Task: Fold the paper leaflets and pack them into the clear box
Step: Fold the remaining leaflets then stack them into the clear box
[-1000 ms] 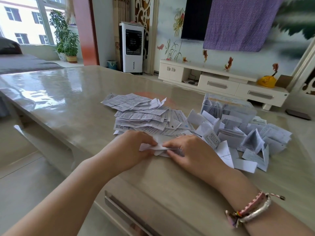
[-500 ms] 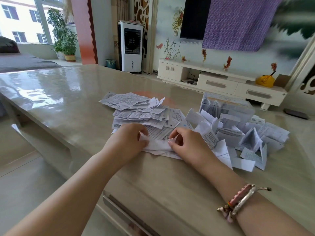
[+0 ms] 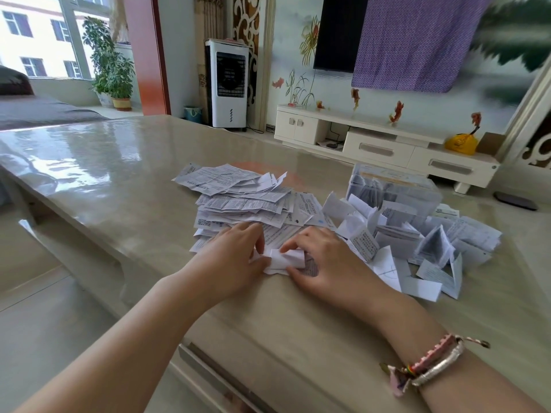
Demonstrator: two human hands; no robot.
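L hand [image 3: 235, 254] and R hand [image 3: 325, 260] both pinch one part-folded leaflet [image 3: 284, 259] betw. them, flat pile [image 3: 238, 198] just beyond, clear box [image 3: 393, 189] beyond R hand.

Glossy, smooth beige table [image 3: 125, 162], matt printed paper leaflets [image 3: 238, 201] at its centre, transparent smooth plastic box [image 3: 396, 189] at 2 o'clock, woven cord and metallic bracelet [image 3: 435, 362] at 5 o'clock.

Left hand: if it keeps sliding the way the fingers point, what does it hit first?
The left hand points forward and a bit right, fingers already on the small folded leaflet. Past that, it would most likely meet the flat unfolded leaflets spread right behind. Depth is hard to judge from this single view.
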